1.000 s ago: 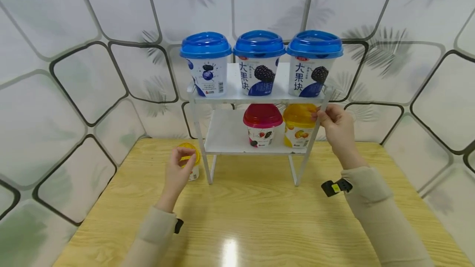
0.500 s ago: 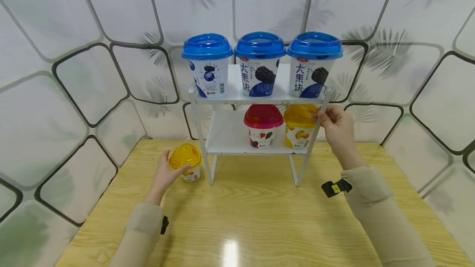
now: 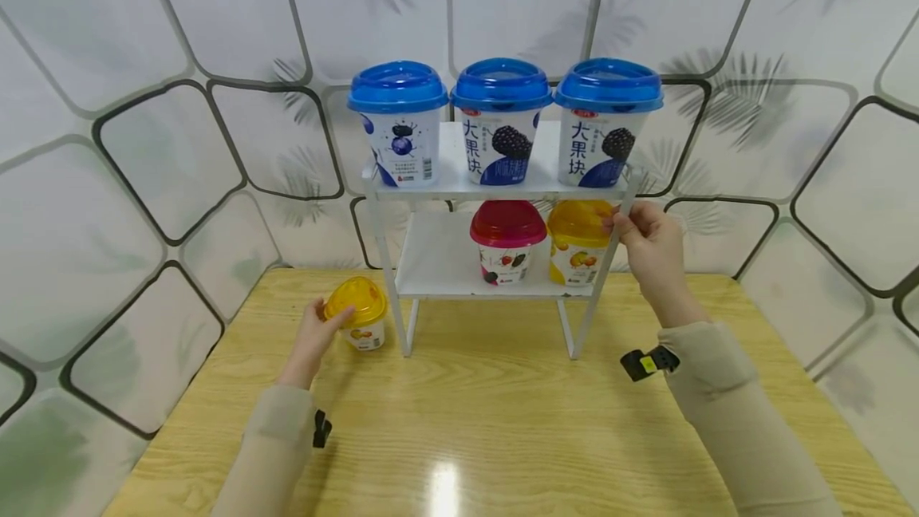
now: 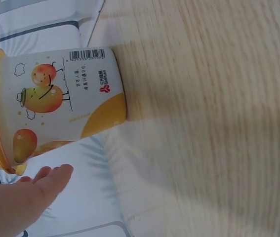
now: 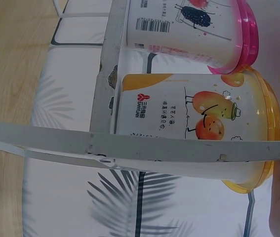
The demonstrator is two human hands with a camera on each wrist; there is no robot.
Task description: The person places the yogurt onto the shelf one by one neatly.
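Note:
My left hand (image 3: 316, 337) is at a yellow-lidded yogurt cup (image 3: 362, 321) that stands on the table left of the rack. Its thumb lies on the front of the lid; in the left wrist view the extended fingers (image 4: 51, 183) are beside the cup, a small gap away. On the rack's lower shelf, another yellow-lidded yogurt cup (image 3: 574, 254) stands at the right end. My right hand (image 3: 653, 254) holds this cup by its lid, reaching past the rack's side post (image 5: 194, 148). The fingertips behind the post are partly hidden.
A white two-tier rack (image 3: 495, 295) stands on the wooden table (image 3: 502, 421) before a patterned backdrop. Its top carries blue-lidded cups, including a middle blue-lidded cup (image 3: 500, 122). A pink-lidded cup (image 3: 507, 242) is left of the right-hand cup on the lower shelf.
My left hand spread from a pinched pose over the cup and drew left, then its thumb moved up onto the lid. My right hand has stayed where it was.

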